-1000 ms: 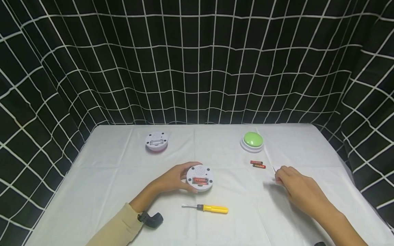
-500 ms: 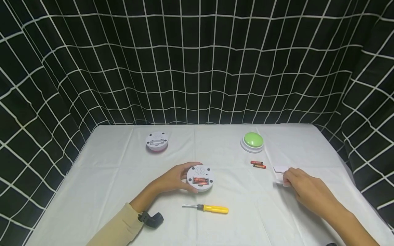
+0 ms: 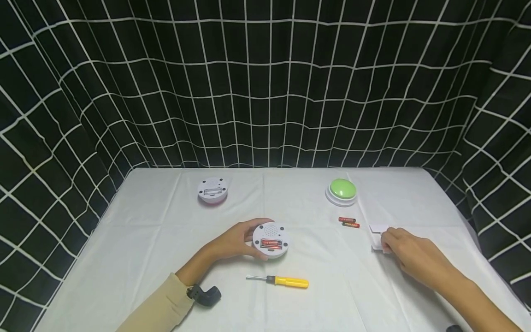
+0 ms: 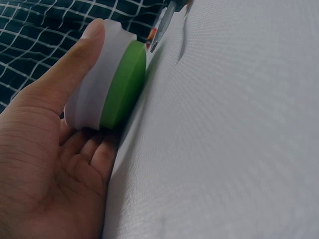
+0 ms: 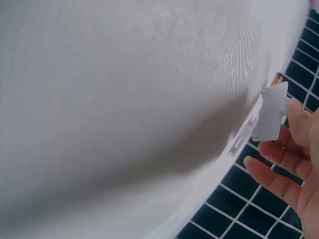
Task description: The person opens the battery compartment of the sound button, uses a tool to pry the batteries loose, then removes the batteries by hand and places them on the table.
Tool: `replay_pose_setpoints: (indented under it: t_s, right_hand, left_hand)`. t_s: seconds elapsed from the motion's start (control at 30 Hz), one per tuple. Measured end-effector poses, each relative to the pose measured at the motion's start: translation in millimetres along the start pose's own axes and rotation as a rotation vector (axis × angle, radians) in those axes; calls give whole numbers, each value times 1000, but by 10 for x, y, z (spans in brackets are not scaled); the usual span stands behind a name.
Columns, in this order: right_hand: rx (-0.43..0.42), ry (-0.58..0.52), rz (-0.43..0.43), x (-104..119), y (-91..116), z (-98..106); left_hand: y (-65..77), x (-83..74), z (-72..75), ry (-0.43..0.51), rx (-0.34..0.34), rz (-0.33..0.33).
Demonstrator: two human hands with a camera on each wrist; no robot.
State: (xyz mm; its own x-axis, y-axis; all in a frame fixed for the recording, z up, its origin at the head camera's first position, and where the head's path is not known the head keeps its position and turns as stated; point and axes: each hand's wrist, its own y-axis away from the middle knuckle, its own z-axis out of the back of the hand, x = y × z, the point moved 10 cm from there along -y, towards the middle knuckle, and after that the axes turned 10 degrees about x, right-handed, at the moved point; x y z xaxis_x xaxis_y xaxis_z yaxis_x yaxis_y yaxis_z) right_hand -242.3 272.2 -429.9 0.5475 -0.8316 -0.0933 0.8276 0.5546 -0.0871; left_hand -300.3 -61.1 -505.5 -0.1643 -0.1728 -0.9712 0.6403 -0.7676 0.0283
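Black, white-gridded curtain (image 3: 269,83) surrounds your white-clothed bench (image 3: 145,263). Your left hand (image 3: 234,240), spread to the width of the green push-button (image 3: 271,230), grips its rim near the middle, base upward, two red batteries (image 3: 271,245) in its compartment. Your right hand (image 3: 410,249), thumb and finger nearly closed, pinches a white plastic cover (image 5: 271,112), with a second white piece (image 3: 378,228) just beside it. Nearer you lies a yellow-handled screwdriver (image 3: 289,281); beyond are loose batteries (image 3: 347,219), an upright green-domed button (image 3: 343,188) and another upturned button (image 3: 213,190)
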Motion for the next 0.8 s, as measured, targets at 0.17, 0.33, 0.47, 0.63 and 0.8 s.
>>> replay_pose_setpoints:
  t_s: [0.17, 0.33, 0.47, 0.63, 0.8]
  right_hand:
    - [-13, 30, 42, 1, -8, -10]
    - [-32, 62, 83, -7, -25, 0]
    - [-18, 79, 97, -17, -57, -8]
    - [-16, 78, 110, -37, -64, -13]
    - [-31, 79, 125, -74, -45, -9]
  left_hand:
    - [4, 1, -3, 2, 1, 7]
    - [-2, 21, -3, -2, 2, 11]
    - [0, 14, 7, -7, -1, 7]
    - [-5, 13, 10, -22, 3, 9]
    - [0, 6, 21, -38, 3, 12]
